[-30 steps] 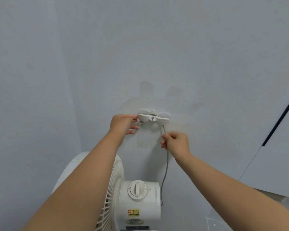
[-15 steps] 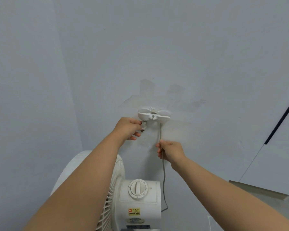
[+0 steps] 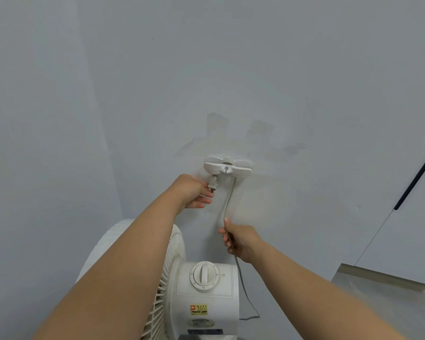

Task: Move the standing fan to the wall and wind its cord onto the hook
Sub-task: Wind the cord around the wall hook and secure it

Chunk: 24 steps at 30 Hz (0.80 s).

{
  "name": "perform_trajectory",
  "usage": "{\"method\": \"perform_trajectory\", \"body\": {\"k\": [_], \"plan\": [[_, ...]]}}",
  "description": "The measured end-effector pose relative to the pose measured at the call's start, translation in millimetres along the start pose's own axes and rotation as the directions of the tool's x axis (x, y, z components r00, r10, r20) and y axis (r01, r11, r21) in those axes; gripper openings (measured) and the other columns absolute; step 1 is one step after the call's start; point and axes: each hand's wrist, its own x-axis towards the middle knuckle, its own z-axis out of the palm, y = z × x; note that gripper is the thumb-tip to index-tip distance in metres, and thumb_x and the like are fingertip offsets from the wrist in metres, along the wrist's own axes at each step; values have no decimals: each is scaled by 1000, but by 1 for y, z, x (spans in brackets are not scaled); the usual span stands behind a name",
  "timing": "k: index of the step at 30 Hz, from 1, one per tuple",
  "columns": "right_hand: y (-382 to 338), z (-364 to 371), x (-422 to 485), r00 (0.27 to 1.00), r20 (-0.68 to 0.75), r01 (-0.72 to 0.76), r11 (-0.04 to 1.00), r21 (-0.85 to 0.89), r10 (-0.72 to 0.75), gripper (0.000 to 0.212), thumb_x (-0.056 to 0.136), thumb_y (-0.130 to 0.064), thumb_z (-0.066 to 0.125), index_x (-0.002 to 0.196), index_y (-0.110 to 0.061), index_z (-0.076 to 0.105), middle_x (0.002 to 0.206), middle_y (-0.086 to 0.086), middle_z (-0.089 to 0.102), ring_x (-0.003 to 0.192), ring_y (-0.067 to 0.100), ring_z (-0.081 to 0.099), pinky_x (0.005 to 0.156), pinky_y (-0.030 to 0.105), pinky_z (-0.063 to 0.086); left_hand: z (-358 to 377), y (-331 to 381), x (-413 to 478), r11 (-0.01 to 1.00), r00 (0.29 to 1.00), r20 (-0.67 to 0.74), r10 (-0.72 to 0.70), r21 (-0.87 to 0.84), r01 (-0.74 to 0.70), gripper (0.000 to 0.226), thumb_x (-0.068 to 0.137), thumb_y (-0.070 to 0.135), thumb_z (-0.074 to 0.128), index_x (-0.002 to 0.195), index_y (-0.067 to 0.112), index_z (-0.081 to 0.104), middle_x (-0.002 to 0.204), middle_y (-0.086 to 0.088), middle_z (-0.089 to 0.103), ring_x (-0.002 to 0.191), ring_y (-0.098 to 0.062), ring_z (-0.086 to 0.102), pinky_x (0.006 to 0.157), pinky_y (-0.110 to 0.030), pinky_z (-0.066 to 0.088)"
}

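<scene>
**Cord held taut below the wall hook**

The cord is seen hanging from the white hook, which is fixed to the pale wall. From the hook's middle the cord runs down through the right hand, where it is gripped by curled fingers. Below that hand it trails down beside the fan and bends in a loop near the floor.

The plug at the cord's end is pinched by the left hand, just under the hook's left end. Whether the cord is wrapped behind the hook cannot be told.

The fan is stood close to the wall, directly below the hook and between the two forearms. Its white grille is partly covered by the left forearm. A round dial is set on top of the motor housing, and a yellow and red sticker is stuck lower on it.

At the right edge a white door with a long dark handle is visible.
</scene>
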Motion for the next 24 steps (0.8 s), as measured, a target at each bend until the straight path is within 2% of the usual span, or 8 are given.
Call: {"method": "perform_trajectory", "body": {"k": [4,6,9,13,16,19,22,24], "plan": [[2,7,3,998,55,5,999,34,-7,31,100,-9,38,79,-7,60,61,4,46,51,12,36,48,22,28,1,-3,-1,990,992,79,-103,100,95,20,95,11,43,112,9,53,92,-3,66,78,-13,63,68,-25,52],[3,8,2,998,57,-20,998,-66,23,30,99,-19,45,74,-8,59,57,3,49,46,12,37,44,21,28,3,-4,-1,975,986,119,-119,199,94,26,97,14,40,118,12,54,105,-1,65,91,-13,60,75,-27,49],[4,10,-3,995,31,-86,968,-235,96,45,89,-46,57,63,-9,57,45,0,45,34,10,33,40,19,27,5,-4,-1,954,975,187,-121,295,62,34,97,11,33,125,16,53,118,3,61,110,-13,54,89,-31,45],[3,12,-5,988,82,-106,954,-280,134,48,90,-50,53,64,-10,56,42,-3,38,34,8,24,40,19,24,6,-4,2,955,963,246,-113,293,37,38,97,9,32,130,18,49,127,3,59,117,-13,51,99,-33,41],[0,13,-4,980,129,-108,948,-300,152,39,95,-38,50,70,-10,58,48,-2,38,41,9,24,43,19,22,6,-5,3,949,954,273,-125,312,35,34,98,12,37,128,20,50,122,1,64,120,-15,51,101,-35,40],[-1,13,-3,979,143,-91,936,-341,147,33,98,-28,47,72,-11,58,57,0,41,47,10,28,46,20,25,4,-6,3,932,942,307,-139,362,19,27,95,10,46,118,19,58,111,2,65,115,-14,53,98,-34,41],[1,13,-3,994,105,21,925,-378,20,31,95,-25,54,67,-12,56,59,2,51,48,11,41,48,20,35,4,-8,2,897,943,293,-158,441,14,18,95,13,48,94,19,65,98,5,61,102,-12,54,91,-32,41],[-1,9,-2,990,55,142,898,-417,-131,32,90,-22,62,60,-10,56,59,6,58,51,13,50,54,23,43,3,-9,4,877,961,225,-158,480,32,24,97,18,45,81,21,63,84,5,60,89,-12,55,84,-30,41]]}}
